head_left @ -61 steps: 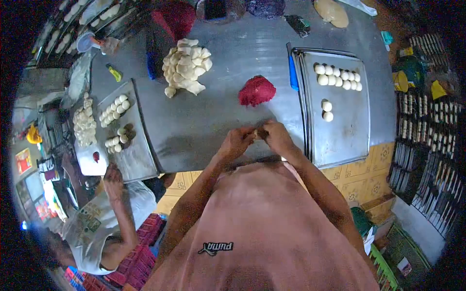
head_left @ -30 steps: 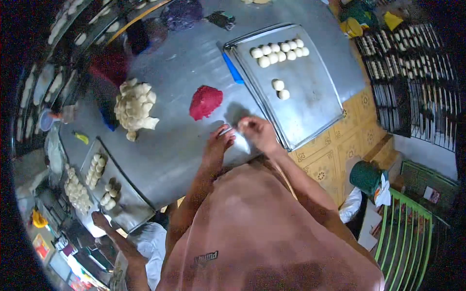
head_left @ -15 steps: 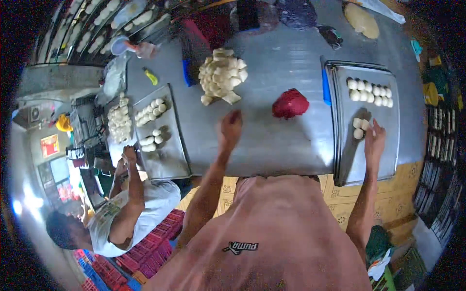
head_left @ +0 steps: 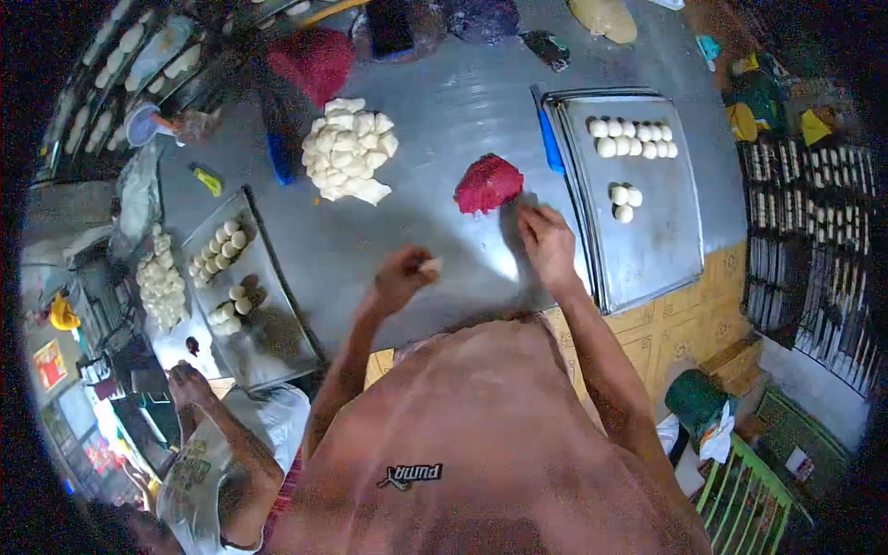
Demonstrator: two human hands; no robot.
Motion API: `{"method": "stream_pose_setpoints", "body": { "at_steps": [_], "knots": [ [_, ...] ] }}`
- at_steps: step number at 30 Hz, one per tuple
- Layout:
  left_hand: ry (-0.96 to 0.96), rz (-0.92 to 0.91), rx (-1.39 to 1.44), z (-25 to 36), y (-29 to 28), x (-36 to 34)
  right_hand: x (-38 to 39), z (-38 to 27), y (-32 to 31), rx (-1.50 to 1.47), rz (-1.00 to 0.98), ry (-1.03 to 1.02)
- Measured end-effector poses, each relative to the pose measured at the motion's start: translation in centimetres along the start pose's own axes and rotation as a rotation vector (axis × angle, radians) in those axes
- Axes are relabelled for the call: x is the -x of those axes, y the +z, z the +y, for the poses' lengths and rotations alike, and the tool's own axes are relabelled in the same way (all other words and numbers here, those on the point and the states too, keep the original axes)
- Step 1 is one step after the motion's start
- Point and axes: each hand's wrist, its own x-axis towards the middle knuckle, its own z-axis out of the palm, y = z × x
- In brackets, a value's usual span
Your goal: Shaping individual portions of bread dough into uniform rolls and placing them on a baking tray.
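My left hand (head_left: pixel 403 277) is closed around a small pale dough piece (head_left: pixel 430 265), held above the metal table. Up and to its left lies a heap of cut white dough pieces (head_left: pixel 347 153). My right hand (head_left: pixel 548 245) is at the lower right edge of a crumbly red mound (head_left: pixel 488 183). Its fingers are slightly bent and apart, and nothing shows in them. To the right, a metal tray (head_left: pixel 652 259) on a stack carries two rows of round dough balls (head_left: pixel 634 139) and a small group of three more (head_left: pixel 625 198).
At the left a co-worker's hands (head_left: pixel 190 387) are beside another tray (head_left: pixel 268 342) of dough balls and a second dough heap (head_left: pixel 162 287). A blue-handled tool (head_left: pixel 279 159), a yellow-green cutter (head_left: pixel 207 180) and a beige dough lump (head_left: pixel 603 20) lie farther back. Racks (head_left: pixel 809 213) stand right.
My right hand has left the tray and come leftward to the red mound. My left hand has drawn back from the dough heap and now shows a dough piece. The whole view has shifted.
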Motion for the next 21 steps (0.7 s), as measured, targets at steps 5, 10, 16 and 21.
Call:
{"method": "stream_pose_setpoints", "body": {
  "at_steps": [5,10,16,21],
  "knots": [
    [-0.282,-0.038,0.419,-1.3,7.8,1.8,-3.6,1.3,2.3,0.099,0.030,-0.181],
    [-0.125,0.152,0.152,0.4,10.3,1.9,-4.1,3.3,3.5,0.119,-0.069,-0.291],
    [-0.237,0.245,0.387,0.9,10.7,-1.7,-4.8,3.2,2.3,-0.264,-0.633,0.201],
    [-0.031,0.267,0.706,1.3,12.2,-3.8,-0.5,-0.3,-0.1,-0.856,-0.879,0.689]
  ]
}}
